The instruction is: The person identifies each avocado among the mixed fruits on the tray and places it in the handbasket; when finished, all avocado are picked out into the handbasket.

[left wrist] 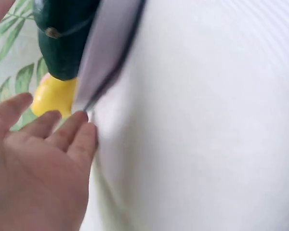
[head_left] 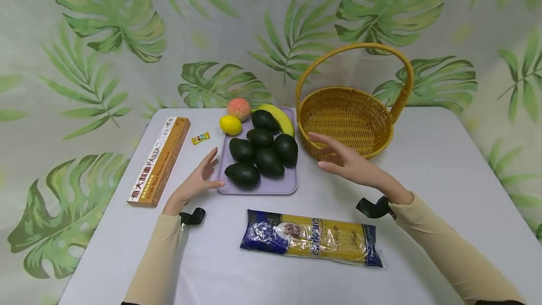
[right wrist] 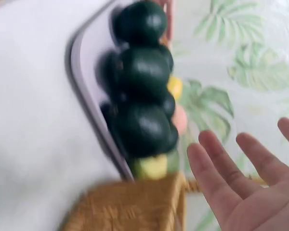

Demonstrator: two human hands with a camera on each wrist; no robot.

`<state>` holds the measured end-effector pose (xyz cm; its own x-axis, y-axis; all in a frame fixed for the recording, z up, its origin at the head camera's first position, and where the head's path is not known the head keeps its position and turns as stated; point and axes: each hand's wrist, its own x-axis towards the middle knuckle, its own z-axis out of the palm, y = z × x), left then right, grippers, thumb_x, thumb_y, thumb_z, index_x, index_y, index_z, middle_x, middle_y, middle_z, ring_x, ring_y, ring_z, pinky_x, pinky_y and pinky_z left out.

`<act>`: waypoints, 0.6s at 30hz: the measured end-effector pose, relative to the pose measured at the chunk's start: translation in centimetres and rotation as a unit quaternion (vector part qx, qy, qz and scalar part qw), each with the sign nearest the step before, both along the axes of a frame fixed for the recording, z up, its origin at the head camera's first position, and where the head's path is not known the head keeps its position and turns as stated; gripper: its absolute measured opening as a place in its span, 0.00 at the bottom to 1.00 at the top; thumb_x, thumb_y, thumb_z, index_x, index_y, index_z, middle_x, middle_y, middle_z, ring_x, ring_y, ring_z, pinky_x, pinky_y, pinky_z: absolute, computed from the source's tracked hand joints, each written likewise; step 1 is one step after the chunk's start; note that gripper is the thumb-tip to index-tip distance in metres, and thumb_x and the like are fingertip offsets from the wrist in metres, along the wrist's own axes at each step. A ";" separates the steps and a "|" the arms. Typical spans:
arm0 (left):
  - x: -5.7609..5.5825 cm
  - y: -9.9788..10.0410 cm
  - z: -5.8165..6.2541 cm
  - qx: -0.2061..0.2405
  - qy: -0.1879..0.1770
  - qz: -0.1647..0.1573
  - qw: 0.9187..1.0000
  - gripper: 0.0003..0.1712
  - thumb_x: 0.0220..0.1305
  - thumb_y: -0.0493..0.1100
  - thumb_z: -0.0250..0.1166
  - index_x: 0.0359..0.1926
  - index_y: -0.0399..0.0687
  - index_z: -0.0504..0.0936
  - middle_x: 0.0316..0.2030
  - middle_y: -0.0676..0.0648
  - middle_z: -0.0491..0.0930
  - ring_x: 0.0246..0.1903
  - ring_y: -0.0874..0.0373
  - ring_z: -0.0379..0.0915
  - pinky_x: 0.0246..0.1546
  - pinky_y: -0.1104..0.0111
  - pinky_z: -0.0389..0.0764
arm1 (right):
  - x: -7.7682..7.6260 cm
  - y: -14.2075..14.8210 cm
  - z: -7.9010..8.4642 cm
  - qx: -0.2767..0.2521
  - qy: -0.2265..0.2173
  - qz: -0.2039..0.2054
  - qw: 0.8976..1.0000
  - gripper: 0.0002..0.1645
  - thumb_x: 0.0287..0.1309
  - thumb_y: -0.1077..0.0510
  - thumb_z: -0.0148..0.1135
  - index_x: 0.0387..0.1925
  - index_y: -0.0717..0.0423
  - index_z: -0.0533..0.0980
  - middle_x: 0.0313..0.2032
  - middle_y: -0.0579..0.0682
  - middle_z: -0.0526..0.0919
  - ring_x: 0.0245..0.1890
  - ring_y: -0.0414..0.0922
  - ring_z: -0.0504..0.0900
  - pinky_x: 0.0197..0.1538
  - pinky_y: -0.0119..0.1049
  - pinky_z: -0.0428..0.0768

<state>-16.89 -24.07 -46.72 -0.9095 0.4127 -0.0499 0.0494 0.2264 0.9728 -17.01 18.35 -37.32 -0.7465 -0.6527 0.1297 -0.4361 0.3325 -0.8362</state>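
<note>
My left hand (head_left: 195, 183) is at the left edge of a lilac tray (head_left: 279, 186), fingers loosely spread and holding nothing. Several dark green avocados (head_left: 243, 175) lie on the tray, with a banana (head_left: 284, 121) along its back right. A lemon (head_left: 230, 125) and a peach (head_left: 239, 108) are at the back left corner. On the other side, my right hand (head_left: 349, 161) is held with extended fingers and nothing in them, overlapping the front of a wicker basket (head_left: 338, 112) in the head view. The right wrist view shows its fingers (right wrist: 260, 156) spread near the basket.
A yellow and blue pasta bag (head_left: 313, 238) lies across the table's front. Left of the tray are a long pasta box (head_left: 160, 161) and a small yellow wrapped packet (head_left: 201, 138). The basket's tall handle (head_left: 355, 46) arches upward. A leaf-patterned cloth (head_left: 228, 22) hangs behind the table.
</note>
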 end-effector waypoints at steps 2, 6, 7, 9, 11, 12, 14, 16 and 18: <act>0.0 0.1 -0.4 -0.015 -0.008 -0.005 1.000 0.60 0.55 0.32 0.70 0.76 0.49 0.37 0.74 0.39 0.35 0.72 0.43 0.32 0.69 0.51 0.39 | -0.3 -1.3 -0.3 -0.009 -0.020 0.035 0.999 0.39 0.67 0.58 0.55 0.74 0.50 0.51 0.71 0.54 0.56 0.60 0.56 0.70 0.58 0.52 0.72; 0.0 0.3 -0.7 -0.060 -0.009 -0.012 0.998 0.64 0.52 0.35 0.73 0.76 0.51 0.36 0.75 0.41 0.33 0.72 0.45 0.27 0.69 0.52 0.35 | -1.2 -3.8 -0.8 -0.020 -0.053 0.093 0.994 0.38 0.68 0.54 0.55 0.74 0.50 0.51 0.70 0.58 0.58 0.58 0.56 0.72 0.57 0.51 0.72; 0.0 0.4 -0.7 -0.071 -0.009 -0.013 0.997 0.65 0.50 0.36 0.74 0.76 0.51 0.36 0.75 0.43 0.32 0.72 0.46 0.26 0.69 0.52 0.34 | -1.4 -4.4 -0.9 -0.020 -0.060 0.106 0.992 0.39 0.68 0.52 0.55 0.74 0.49 0.51 0.70 0.59 0.57 0.58 0.57 0.72 0.57 0.51 0.72; 0.1 0.6 -0.8 -0.096 -0.005 -0.014 0.995 0.67 0.49 0.38 0.75 0.76 0.51 0.35 0.75 0.46 0.30 0.72 0.49 0.24 0.69 0.52 0.32 | -1.8 -5.6 -1.0 -0.016 -0.069 0.131 0.989 0.39 0.67 0.51 0.56 0.74 0.49 0.51 0.70 0.60 0.56 0.57 0.58 0.73 0.57 0.50 0.72; 0.1 0.7 -0.8 -0.112 0.001 -0.015 0.994 0.68 0.48 0.39 0.76 0.76 0.50 0.34 0.75 0.46 0.28 0.72 0.50 0.22 0.68 0.50 0.31 | -2.2 -6.9 -0.9 -0.008 -0.081 0.154 0.985 0.40 0.67 0.51 0.56 0.74 0.50 0.51 0.71 0.58 0.55 0.56 0.59 0.73 0.57 0.47 0.73; 0.1 0.7 -0.9 -0.116 0.004 -0.015 0.993 0.68 0.48 0.40 0.76 0.76 0.49 0.34 0.75 0.46 0.28 0.72 0.49 0.22 0.68 0.49 0.31 | -2.4 -7.5 -0.9 -0.003 -0.086 0.164 0.983 0.40 0.67 0.52 0.56 0.74 0.50 0.51 0.71 0.57 0.54 0.55 0.58 0.75 0.56 0.46 0.74; 0.3 0.9 -0.4 -0.125 0.005 -0.014 0.992 0.68 0.48 0.38 0.75 0.75 0.45 0.33 0.74 0.42 0.28 0.72 0.45 0.22 0.67 0.47 0.31 | -2.7 -8.7 -0.9 0.007 -0.094 0.181 0.979 0.40 0.66 0.54 0.57 0.74 0.52 0.52 0.72 0.54 0.53 0.54 0.55 0.76 0.54 0.43 0.75; 0.4 1.0 0.0 -0.129 0.003 -0.014 0.992 0.67 0.49 0.36 0.74 0.75 0.41 0.33 0.74 0.39 0.28 0.71 0.42 0.22 0.67 0.45 0.31 | -3.1 -9.9 -1.0 0.021 -0.092 0.196 0.976 0.40 0.65 0.57 0.58 0.73 0.54 0.52 0.72 0.52 0.53 0.51 0.51 0.78 0.51 0.40 0.77; 0.4 1.0 0.0 -0.136 -0.002 -0.012 0.991 0.66 0.49 0.35 0.74 0.75 0.42 0.33 0.74 0.38 0.29 0.71 0.42 0.23 0.67 0.45 0.32 | -3.5 -11.0 -1.1 0.037 -0.086 0.207 0.974 0.39 0.65 0.58 0.59 0.73 0.55 0.54 0.72 0.53 0.54 0.49 0.48 0.80 0.50 0.38 0.78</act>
<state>-16.46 -23.10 -46.71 -0.8989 0.4056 -0.1657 0.0550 0.4795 0.8758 -20.52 7.36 -38.40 -0.4243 -0.9049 -0.0333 -0.4017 0.2210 -0.8887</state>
